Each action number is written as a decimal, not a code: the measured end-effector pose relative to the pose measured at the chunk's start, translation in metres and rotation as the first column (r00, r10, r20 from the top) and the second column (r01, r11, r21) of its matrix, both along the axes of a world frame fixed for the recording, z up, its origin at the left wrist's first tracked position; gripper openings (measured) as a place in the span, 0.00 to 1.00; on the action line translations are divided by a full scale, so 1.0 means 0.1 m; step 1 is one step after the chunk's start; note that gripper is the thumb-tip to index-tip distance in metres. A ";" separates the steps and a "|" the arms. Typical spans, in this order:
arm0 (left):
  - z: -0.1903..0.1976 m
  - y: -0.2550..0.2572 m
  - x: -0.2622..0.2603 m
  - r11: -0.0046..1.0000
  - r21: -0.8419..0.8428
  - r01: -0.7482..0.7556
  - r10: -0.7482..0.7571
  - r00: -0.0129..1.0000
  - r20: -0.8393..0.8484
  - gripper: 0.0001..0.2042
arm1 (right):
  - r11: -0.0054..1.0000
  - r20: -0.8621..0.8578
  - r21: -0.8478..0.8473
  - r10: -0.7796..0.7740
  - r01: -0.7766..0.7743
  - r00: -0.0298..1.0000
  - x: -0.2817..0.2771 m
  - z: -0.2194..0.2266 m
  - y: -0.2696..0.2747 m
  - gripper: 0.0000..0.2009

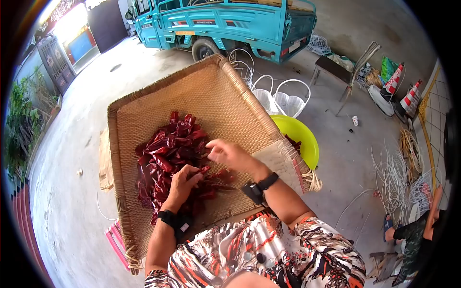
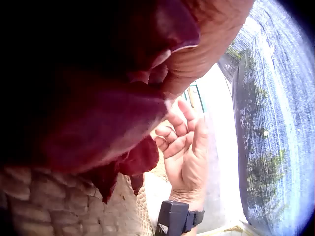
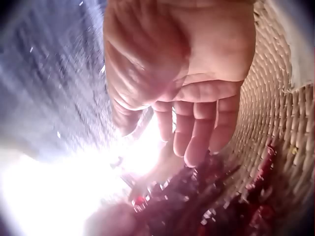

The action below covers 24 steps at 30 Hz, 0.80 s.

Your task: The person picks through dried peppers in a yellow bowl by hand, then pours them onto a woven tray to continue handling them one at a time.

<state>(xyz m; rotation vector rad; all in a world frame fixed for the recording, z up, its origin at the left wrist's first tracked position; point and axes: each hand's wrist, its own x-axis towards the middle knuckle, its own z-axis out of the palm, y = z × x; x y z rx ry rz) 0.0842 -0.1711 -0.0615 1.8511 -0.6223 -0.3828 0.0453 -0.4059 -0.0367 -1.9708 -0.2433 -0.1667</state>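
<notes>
Dark red dried peppers lie heaped in a woven basket on the person's lap. The left hand pinches a red pepper at the front of the heap; in the left wrist view peppers fill the foreground close to that hand. The right hand is raised just right of the heap, and in the right wrist view this hand holds nothing, its fingers loosely bent above the peppers.
A yellow-green basin with some peppers stands right of the basket, beside white wire baskets. Farther off are a blue cargo tricycle, a chair and traffic cones. Another person's leg shows at lower right.
</notes>
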 end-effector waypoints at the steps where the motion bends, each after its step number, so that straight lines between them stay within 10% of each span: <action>1: 0.01 0.00 -0.01 1.000 0.002 0.008 -0.008 1.000 0.014 0.06 | 0.998 0.068 -0.052 0.043 -0.039 0.997 0.01 -0.05 0.08 0.14; 4: 0.02 -0.01 -0.01 0.999 -0.001 0.038 -0.038 0.998 0.047 0.06 | 0.975 0.213 -0.207 0.128 -0.083 0.969 0.04 -0.27 0.22 0.10; 9: 0.02 0.00 0.01 0.993 -0.117 0.021 -0.024 0.999 -0.029 0.09 | 0.961 -0.141 0.190 0.227 -0.199 0.964 -0.01 -0.18 0.19 0.09; 16: -0.01 0.02 0.02 0.996 0.021 0.089 -0.091 0.987 0.134 0.15 | 0.891 -0.149 0.452 0.033 0.038 0.988 0.05 -0.07 -0.06 0.11; 19: 0.02 0.03 0.02 0.968 0.170 0.184 -0.223 0.941 0.254 0.16 | 0.576 -0.171 0.787 -0.138 0.219 0.976 0.12 -0.12 -0.41 0.14; 21: -0.02 0.03 0.03 0.960 0.216 0.178 -0.243 0.914 0.325 0.18 | 0.066 -0.009 0.998 -0.040 0.011 0.999 0.12 -0.12 -0.66 0.13; 24: -0.10 0.03 0.07 0.946 0.265 0.187 -0.287 0.863 0.415 0.19 | -0.201 0.142 0.968 -0.064 -0.152 0.988 0.10 -0.22 -0.99 0.13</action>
